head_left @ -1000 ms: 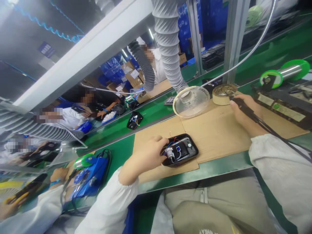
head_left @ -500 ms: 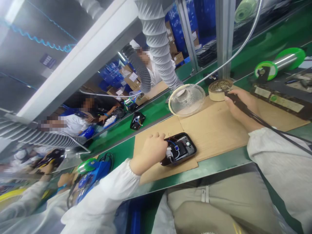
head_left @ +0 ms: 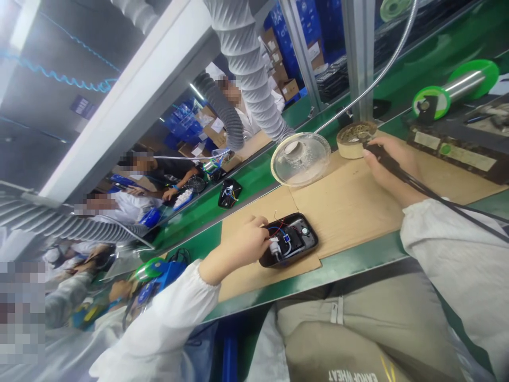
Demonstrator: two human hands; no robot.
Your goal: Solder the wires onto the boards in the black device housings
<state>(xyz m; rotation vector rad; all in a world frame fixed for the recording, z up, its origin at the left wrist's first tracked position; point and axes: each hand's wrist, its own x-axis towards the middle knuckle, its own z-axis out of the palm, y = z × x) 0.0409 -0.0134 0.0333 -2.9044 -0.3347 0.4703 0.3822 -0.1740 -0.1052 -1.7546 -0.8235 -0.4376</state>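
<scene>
A black open device shell [head_left: 292, 245] with coloured wires and a small white part lies on a cardboard sheet [head_left: 358, 207]. My left hand [head_left: 240, 246] is curled against its left end, fingers closed on the wires or the edge. My right hand [head_left: 392, 164] grips a black soldering iron [head_left: 387, 164] like a pen. The iron's tip rests in a round tin of brass cleaning wool [head_left: 353, 139]. A black cable runs from the iron back over my right sleeve.
A clear fume hood [head_left: 300, 158] on a grey ribbed hose hangs just behind the cardboard. A solder reel on green flanges [head_left: 457, 87] stands at the far right. Another black shell [head_left: 229, 192] lies on the green belt. A blue soldering station [head_left: 159, 278] sits at left. Other workers sit beyond.
The view has tilted and shifted left. My left hand has stayed on the shell's left end; my right hand still holds the iron's tip in the tin.
</scene>
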